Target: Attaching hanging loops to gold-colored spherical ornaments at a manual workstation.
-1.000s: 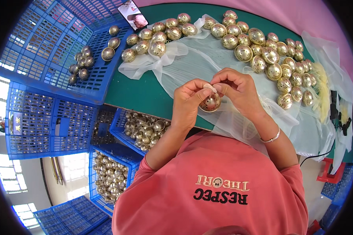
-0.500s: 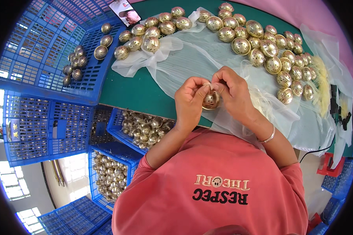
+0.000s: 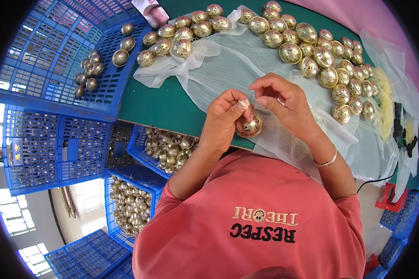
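Centre of frame: left hand (image 3: 222, 120) fingers pinch a pale scrap (image 3: 243, 104) by a gold ball (image 3: 250, 128); right hand (image 3: 286, 106) thumb and forefinger parted. Upper left: blue crate (image 3: 108, 100), scattered metallic balls (image 3: 97, 69). Lower left: open blue crate (image 3: 139, 179), heaped gold balls (image 3: 132, 204).

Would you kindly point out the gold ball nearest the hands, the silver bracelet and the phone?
Gold ball (image 3: 250, 128): head view, on its patterned curved side.
Silver bracelet (image 3: 331, 161): head view, on its band.
Phone (image 3: 151, 11): head view, on its lit screen.
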The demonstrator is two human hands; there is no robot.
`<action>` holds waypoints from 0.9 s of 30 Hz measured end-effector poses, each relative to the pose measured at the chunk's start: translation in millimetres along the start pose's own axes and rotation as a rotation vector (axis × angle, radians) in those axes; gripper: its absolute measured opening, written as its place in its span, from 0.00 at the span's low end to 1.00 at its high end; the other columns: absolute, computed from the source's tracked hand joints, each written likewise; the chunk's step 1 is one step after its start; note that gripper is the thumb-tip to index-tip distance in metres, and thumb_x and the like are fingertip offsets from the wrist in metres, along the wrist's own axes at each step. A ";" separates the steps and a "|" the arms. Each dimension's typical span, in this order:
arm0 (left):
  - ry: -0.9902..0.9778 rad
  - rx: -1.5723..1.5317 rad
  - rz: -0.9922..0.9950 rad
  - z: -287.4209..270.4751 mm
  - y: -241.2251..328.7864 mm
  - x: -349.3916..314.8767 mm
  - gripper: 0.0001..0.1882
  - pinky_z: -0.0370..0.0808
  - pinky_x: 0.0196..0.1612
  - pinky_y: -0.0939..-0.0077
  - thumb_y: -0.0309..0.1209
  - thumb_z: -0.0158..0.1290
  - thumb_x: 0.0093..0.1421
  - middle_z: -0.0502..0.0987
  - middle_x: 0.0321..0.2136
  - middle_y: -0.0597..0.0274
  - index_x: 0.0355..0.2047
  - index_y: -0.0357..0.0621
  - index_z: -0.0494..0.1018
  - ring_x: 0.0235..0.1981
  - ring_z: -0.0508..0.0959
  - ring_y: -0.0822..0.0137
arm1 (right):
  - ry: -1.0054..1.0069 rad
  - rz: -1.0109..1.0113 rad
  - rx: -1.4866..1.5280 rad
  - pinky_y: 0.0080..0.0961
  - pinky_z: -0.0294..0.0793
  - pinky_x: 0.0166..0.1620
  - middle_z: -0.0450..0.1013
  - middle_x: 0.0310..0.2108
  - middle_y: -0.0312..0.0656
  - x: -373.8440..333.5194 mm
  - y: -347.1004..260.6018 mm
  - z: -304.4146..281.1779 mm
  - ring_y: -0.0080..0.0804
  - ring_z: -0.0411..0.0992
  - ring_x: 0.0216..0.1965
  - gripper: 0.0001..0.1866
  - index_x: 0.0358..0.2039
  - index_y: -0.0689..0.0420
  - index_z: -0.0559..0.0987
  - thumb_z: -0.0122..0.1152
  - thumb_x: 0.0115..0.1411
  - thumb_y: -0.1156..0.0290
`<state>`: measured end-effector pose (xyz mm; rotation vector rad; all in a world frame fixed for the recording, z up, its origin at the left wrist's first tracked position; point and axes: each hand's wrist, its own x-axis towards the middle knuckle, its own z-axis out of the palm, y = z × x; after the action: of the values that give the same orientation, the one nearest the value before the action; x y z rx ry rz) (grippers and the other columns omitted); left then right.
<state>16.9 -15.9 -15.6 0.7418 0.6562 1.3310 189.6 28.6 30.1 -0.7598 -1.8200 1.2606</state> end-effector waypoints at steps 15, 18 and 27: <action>0.048 0.204 0.106 1.3 -6.9 -9.9 0.08 0.71 0.29 0.86 0.30 0.53 0.63 0.74 0.26 0.64 0.36 0.38 0.69 0.26 0.74 0.76 | 0.024 0.324 0.351 0.16 0.68 0.34 0.70 0.31 0.32 -10.7 8.4 4.0 0.17 0.66 0.30 0.08 0.36 0.59 0.74 0.52 0.66 0.68; 0.088 0.287 0.132 5.6 -5.7 -10.7 0.10 0.72 0.31 0.85 0.31 0.55 0.63 0.75 0.26 0.64 0.37 0.37 0.69 0.27 0.74 0.77 | 0.024 0.290 0.244 0.15 0.67 0.33 0.70 0.30 0.31 -15.1 3.8 5.9 0.16 0.65 0.30 0.08 0.36 0.59 0.74 0.55 0.64 0.67; 0.090 0.385 0.158 6.5 -8.9 0.1 0.09 0.72 0.28 0.84 0.26 0.55 0.61 0.75 0.24 0.64 0.39 0.37 0.69 0.24 0.74 0.78 | 0.067 0.247 0.310 0.15 0.66 0.33 0.71 0.34 0.31 -17.0 21.4 12.6 0.15 0.64 0.29 0.07 0.34 0.58 0.73 0.56 0.64 0.68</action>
<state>27.4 -17.2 -18.7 1.0655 0.9582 1.4045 188.5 15.8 2.9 -0.8561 -1.4622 1.6112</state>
